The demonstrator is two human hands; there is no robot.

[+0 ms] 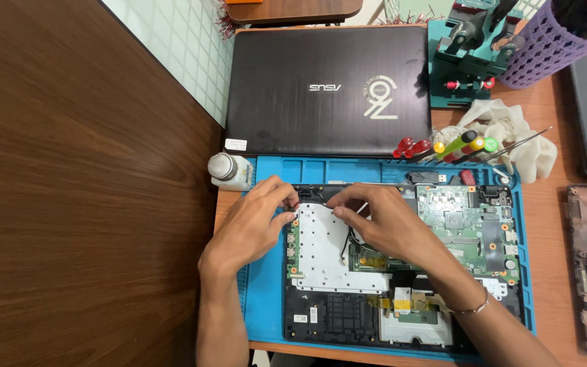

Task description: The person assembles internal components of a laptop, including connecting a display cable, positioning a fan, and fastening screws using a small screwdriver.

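Opened laptop chassis (402,272) lies on the blue repair mat (266,299) on my table. I see my left hand (253,224) pinching at its top-left corner, and my right hand (382,221) pinching a thin white tool (360,206) over the silver plate (321,245).

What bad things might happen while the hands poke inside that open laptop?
The thin black cable under the right hand might get tugged and snap. The left hand presses at the edge of the silver plate, so it could slip onto the green circuit board. The small white bottle nearby might tip over.
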